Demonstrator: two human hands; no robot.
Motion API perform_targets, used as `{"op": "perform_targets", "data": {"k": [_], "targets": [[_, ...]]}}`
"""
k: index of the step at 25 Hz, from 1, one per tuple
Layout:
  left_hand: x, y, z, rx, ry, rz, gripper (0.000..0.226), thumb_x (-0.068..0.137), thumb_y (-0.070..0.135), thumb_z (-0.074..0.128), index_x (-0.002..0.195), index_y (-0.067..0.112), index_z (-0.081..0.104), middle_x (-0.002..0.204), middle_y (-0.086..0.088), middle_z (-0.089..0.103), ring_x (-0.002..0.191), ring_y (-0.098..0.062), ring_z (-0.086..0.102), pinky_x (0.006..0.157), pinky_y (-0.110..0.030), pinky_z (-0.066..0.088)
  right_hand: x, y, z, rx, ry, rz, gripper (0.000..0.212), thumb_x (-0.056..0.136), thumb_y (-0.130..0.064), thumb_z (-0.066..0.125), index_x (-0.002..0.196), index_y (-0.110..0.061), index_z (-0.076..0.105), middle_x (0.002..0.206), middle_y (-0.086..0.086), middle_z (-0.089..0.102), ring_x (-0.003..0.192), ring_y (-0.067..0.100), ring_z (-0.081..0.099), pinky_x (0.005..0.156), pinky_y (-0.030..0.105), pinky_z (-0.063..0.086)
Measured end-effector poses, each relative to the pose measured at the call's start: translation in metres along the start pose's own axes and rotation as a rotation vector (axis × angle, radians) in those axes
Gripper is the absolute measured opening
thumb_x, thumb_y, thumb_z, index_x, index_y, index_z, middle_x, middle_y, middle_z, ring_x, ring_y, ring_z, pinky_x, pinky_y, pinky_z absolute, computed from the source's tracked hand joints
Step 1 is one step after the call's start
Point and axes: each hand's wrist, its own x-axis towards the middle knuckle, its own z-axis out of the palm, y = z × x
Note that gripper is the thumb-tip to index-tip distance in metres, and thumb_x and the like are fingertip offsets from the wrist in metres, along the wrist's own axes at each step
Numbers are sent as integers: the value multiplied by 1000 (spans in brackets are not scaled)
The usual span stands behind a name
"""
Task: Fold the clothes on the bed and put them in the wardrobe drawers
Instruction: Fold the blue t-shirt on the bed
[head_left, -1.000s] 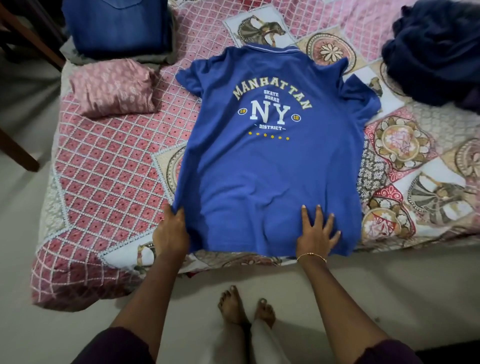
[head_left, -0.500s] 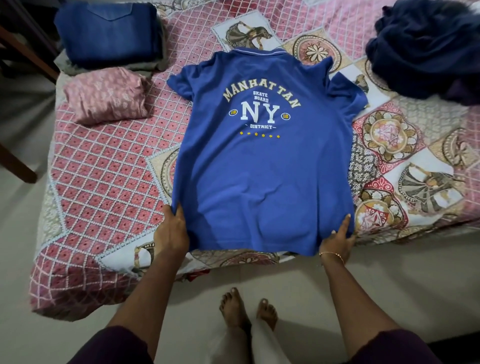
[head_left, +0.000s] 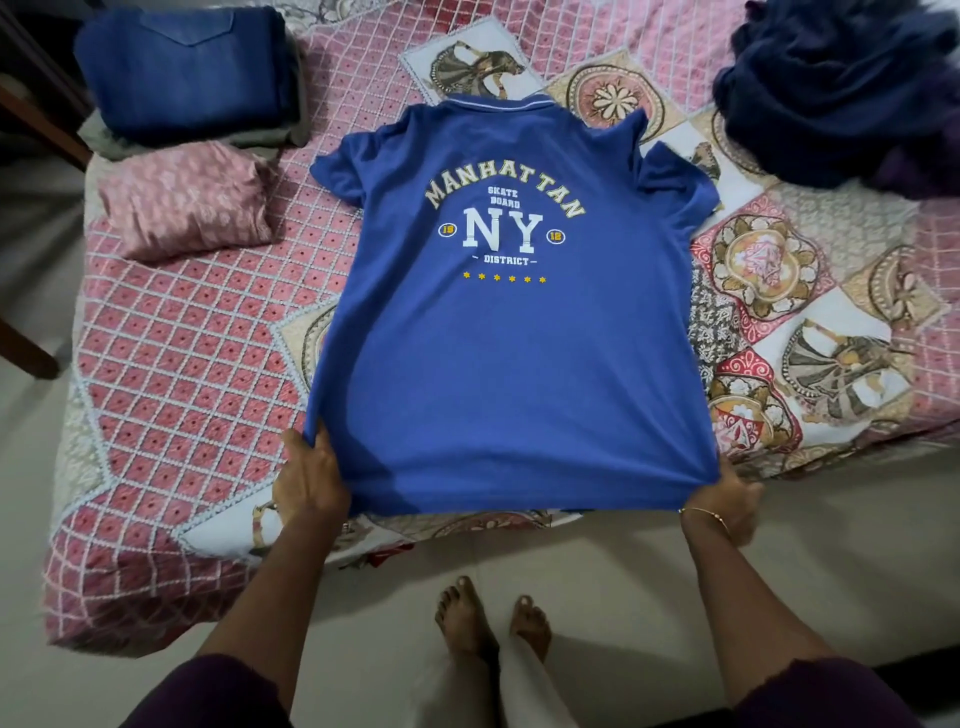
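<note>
A blue polo shirt (head_left: 509, 364) with "MANHATTAN NY" print lies spread face up on the bed (head_left: 182, 374), collar at the far end. My left hand (head_left: 309, 480) grips the shirt's lower left hem corner. My right hand (head_left: 732, 499) grips the lower right hem corner, and the hem is pulled taut between them at the bed's near edge. A heap of dark navy clothes (head_left: 841, 88) lies unfolded at the far right.
Folded blue jeans (head_left: 187, 73) sit on a grey folded garment at the far left, with a folded pink garment (head_left: 192, 200) in front of them. A dark wooden furniture leg (head_left: 26, 343) stands left of the bed. My bare feet (head_left: 493, 618) are on the pale floor.
My right hand slid from flat on the shirt to the lower right hem corner and took hold of it. Both hands now pull the hem taut and slightly off the bed.
</note>
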Motion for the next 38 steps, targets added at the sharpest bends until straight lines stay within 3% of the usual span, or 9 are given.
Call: {"op": "perform_targets", "data": {"k": [4, 7, 14, 21, 25, 27, 32, 35, 38], "targets": [[6, 4, 2, 86, -83, -164, 74, 84, 26, 60, 146, 20, 21, 136, -16, 23, 116, -40, 42, 94, -48, 40, -19, -16, 8, -62, 83, -55, 47, 94, -42, 36, 121, -4, 45, 124, 23, 53, 109, 40, 52, 86, 42, 39], [15, 18, -3, 12, 6, -225, 59, 83, 31, 58, 136, 14, 40, 149, -16, 12, 138, -40, 11, 109, -57, 19, -41, -40, 14, -69, 40, -319, 34, 89, -7, 43, 123, -4, 46, 127, 20, 41, 106, 40, 50, 80, 45, 42], [56, 67, -22, -77, 88, 98, 55, 89, 28, 54, 138, 8, 40, 156, -13, 8, 144, -32, 0, 114, -51, 12, -73, -113, 63, -192, -221, -789, 57, 84, 9, 48, 138, -10, 41, 130, 16, 35, 100, 37, 51, 72, 40, 42], [112, 109, -38, -51, 122, 263, 49, 93, 21, 46, 139, 5, 38, 154, -16, 15, 144, -33, 9, 116, -41, 12, -63, -175, 109, -169, -280, -900, 59, 81, 17, 43, 135, -7, 44, 128, 16, 38, 96, 30, 49, 70, 31, 37], [181, 139, -60, -170, 338, 281, 32, 88, 8, 52, 116, -7, 56, 120, -27, 52, 110, -47, 49, 94, -51, 41, -43, -245, 150, -154, -250, -1063, 56, 68, 24, 53, 120, 2, 58, 109, 27, 52, 87, 45, 55, 69, 45, 48], [221, 154, -75, -285, 439, 211, 28, 87, 7, 55, 109, -9, 57, 110, -30, 53, 96, -48, 53, 83, -52, 44, -30, -285, 169, -160, -215, -1108, 55, 59, 25, 57, 109, 3, 64, 96, 26, 57, 78, 45, 57, 59, 46, 48], [303, 179, -116, -778, 278, -400, 54, 87, 37, 62, 114, -8, 51, 118, -27, 53, 108, -43, 52, 88, -46, 42, 11, -365, 197, -262, -145, -1168, 47, 61, 15, 66, 104, -4, 68, 92, 21, 60, 79, 42, 59, 61, 46, 47], [337, 185, -135, -1188, 387, -422, 43, 83, 10, 65, 119, -4, 46, 120, -22, 55, 109, -35, 56, 88, -38, 44, 28, -395, 209, -312, -83, -1197, 50, 65, 7, 71, 113, -6, 65, 108, 21, 62, 97, 43, 60, 74, 53, 47], [354, 192, -149, -864, 640, -528, 45, 84, 2, 50, 129, 2, 40, 133, -20, 44, 121, -36, 44, 96, -41, 32, 49, -417, 212, -315, -106, -1003, 42, 84, -2, 54, 126, -7, 56, 129, 19, 52, 119, 39, 48, 89, 51, 38]]}}
